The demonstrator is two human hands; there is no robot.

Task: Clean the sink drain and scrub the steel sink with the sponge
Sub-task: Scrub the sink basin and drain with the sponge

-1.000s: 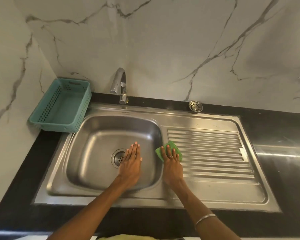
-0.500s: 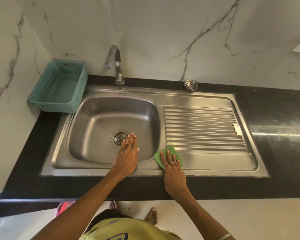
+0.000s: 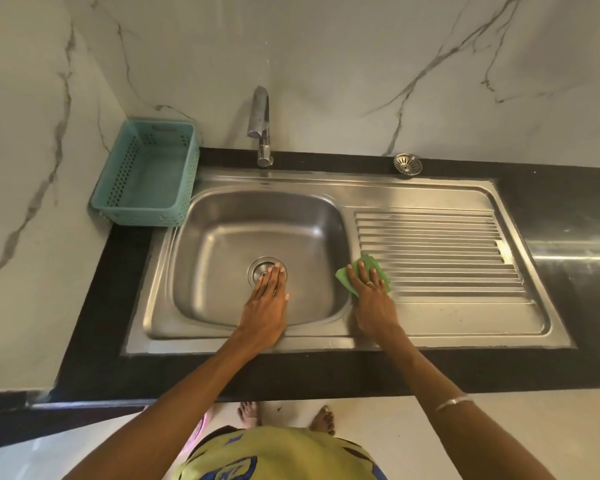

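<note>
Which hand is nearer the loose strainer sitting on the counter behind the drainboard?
Right. The right hand presses the green sponge at the drainboard's left edge, below the strainer. The left hand lies farther left in the basin, fingertips at the drain.

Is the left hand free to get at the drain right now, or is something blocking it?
Probably yes. The left hand lies flat in the basin, fingertips already at the edge of the drain, which is uncovered. The strainer sits out on the counter.

Left hand [image 3: 265,306] flat in steel sink [image 3: 222,306] by drain [image 3: 262,266], right hand [image 3: 373,299] pressing green sponge [image 3: 368,263]
</note>
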